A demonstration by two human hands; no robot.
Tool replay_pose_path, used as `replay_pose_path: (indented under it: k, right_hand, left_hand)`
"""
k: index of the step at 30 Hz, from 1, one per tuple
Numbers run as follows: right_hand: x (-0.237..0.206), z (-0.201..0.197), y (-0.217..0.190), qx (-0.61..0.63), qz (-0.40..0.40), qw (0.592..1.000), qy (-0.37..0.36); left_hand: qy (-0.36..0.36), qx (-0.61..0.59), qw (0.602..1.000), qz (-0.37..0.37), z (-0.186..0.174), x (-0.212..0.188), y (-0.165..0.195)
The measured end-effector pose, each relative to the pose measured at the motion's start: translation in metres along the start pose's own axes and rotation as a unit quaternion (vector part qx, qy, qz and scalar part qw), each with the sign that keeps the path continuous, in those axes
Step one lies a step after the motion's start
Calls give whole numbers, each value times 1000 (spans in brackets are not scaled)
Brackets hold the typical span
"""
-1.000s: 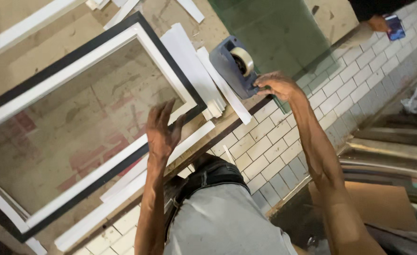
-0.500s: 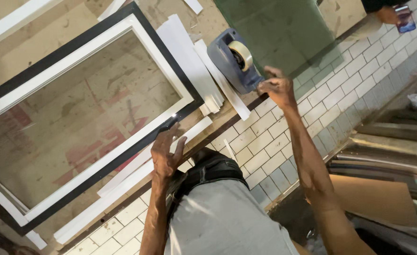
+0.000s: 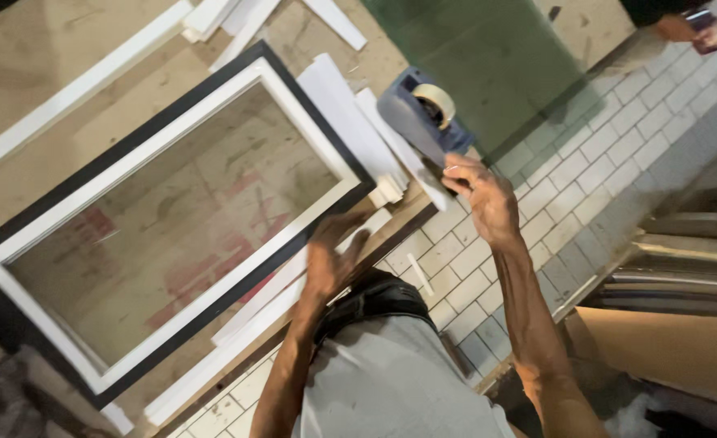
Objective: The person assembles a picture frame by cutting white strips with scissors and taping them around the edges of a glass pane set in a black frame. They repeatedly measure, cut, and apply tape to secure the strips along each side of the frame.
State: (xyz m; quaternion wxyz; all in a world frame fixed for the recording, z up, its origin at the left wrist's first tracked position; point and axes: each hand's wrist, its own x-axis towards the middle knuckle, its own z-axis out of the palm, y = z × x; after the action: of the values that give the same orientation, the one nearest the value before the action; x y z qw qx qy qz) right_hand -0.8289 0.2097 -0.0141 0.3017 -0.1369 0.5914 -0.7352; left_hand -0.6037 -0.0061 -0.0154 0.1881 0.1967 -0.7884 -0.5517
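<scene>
Blue tape dispenser (image 3: 420, 116) — right hand (image 3: 486, 200) beside it

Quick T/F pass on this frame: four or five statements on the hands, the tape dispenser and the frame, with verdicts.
1. The right hand is at the front end of the blue-grey tape dispenser with its beige tape roll. True.
2. The left hand grips the tape dispenser. False: it is over the long white strips near the table edge, blurred; whether it grips anything cannot be told.
3. The black-edged rectangular frame with white inner border lies flat on the brown table. True.
4. The frame stands on the tiled floor. False: it is on the table; the pale tiled floor is beside it.
5. The dispenser holds no tape. False: a roll sits in it.
</scene>
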Motion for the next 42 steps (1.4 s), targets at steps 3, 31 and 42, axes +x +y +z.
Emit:
replay_pose_path:
  k: [3, 31, 42]
  right_hand:
    - [-17, 44, -3, -55, -54, 992, -102]
    - [-6, 125, 25, 85, 49, 992, -79]
    - [-11, 152, 35, -99, -6, 994, -42]
  left_hand:
    - [15, -46, 998, 34, 1, 22, 20]
    - [99, 60, 972, 206, -35, 43, 26]
    - [-2, -162, 984, -68, -40, 46, -12]
